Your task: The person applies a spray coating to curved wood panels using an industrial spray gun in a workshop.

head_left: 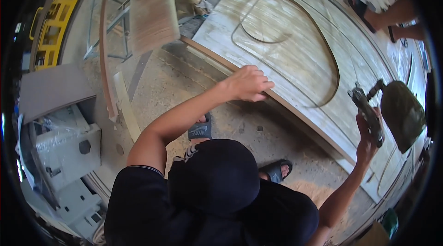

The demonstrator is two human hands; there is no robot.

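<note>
A large pale wooden panel [295, 56] with a dark curved groove cut into its face lies low across the upper right. My left hand [249, 84] is curled over its near edge, fingers on the top face. My right hand [367, 142] is raised at the right and grips a handheld power tool [368, 109] by its body. The tool carries a dark olive dust bag [402, 114] and hangs over the panel's right part. My capped head and black shirt fill the lower middle.
Another person's sandalled feet [392, 17] stand on the panel's far side. A curved wood strip [105, 52] and a board [152, 8] stand at the upper left, near a yellow metal frame [55, 19]. A grey machine [69, 149] sits left. Sawdust covers the concrete floor.
</note>
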